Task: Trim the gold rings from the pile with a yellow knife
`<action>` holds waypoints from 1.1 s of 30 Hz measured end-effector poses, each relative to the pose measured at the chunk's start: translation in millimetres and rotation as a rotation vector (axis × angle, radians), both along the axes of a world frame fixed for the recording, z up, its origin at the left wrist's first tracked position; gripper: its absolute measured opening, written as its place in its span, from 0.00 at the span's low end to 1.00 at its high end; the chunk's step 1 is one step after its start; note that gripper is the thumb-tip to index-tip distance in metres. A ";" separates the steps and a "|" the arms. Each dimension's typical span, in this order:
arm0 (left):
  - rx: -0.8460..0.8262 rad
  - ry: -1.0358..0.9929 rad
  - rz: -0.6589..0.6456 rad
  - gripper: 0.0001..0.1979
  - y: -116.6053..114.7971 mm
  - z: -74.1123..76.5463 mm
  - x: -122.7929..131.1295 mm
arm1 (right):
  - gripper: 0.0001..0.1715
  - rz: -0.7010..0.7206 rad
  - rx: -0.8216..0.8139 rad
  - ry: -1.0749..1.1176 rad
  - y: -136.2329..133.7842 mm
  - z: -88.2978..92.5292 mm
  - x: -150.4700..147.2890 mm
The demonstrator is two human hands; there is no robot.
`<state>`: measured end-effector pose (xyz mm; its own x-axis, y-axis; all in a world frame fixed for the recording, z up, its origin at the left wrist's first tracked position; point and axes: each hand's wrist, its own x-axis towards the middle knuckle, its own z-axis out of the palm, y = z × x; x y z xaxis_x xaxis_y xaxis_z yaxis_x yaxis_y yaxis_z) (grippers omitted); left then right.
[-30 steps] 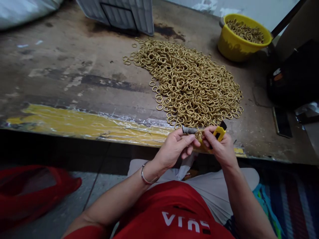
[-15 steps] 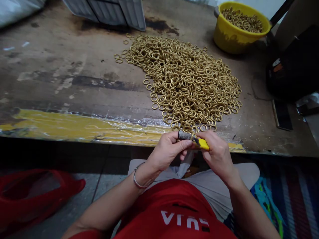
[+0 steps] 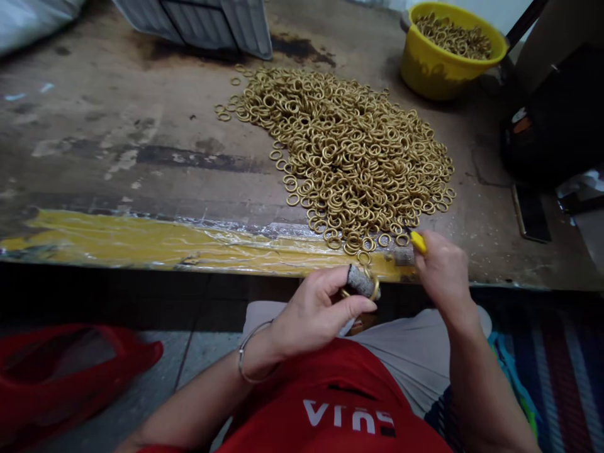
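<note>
A grey, rough-looking sleeve with a dark edge covers what seems to be the index finger of my left hand. That hand is closed in front of the table edge, and a gold-coloured ring sits at the sleeve's end by the thumb. Another ring shows just above, at the edge. My right hand grips a small yellow-handled cutter, its dark tip at the near side of the heap of gold-coloured rings. The right fingertips are partly hidden.
A yellow tub of similar rings stands at the back right. A grey ribbed container is at the back left. A phone lies at the right, near a black object. Yellow tape covers the front edge.
My hands were together at the table edge, the cutter tip against a ring by the sleeved finger. The right hand has moved right and up with the cutter; the left has lowered slightly.
</note>
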<state>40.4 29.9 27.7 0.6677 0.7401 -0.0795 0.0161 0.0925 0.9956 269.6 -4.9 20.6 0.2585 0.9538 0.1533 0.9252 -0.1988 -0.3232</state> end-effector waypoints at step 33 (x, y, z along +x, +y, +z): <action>0.295 0.038 0.205 0.11 -2.7 -38.0 -16.1 | 0.19 0.099 -0.361 1.636 -2.9 -6.5 -49.0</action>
